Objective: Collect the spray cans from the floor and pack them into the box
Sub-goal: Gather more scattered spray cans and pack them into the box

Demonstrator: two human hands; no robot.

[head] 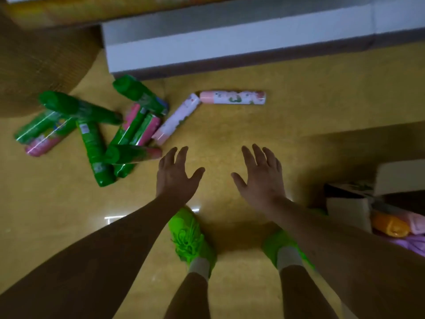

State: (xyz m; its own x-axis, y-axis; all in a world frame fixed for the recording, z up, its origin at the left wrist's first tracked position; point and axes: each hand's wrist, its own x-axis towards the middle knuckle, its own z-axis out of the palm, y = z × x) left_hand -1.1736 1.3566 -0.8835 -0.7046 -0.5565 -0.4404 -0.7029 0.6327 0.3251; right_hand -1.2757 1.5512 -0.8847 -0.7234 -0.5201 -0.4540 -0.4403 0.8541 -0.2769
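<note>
hands out over the floor (230, 139), both empty: my left hand (177, 178) and right hand (259, 178) have fingers spread wide and hold nothing, readied, i judge, for a first pick. green cans (92, 143) lie heaped at ten o'clock, some crossing each other, the nearest just beside my left fingertips. two pink-and-white cans (232, 97) lie at twelve. the box (349, 210) sits open at three o'clock, close enough, i think, to load without stepping.
</note>
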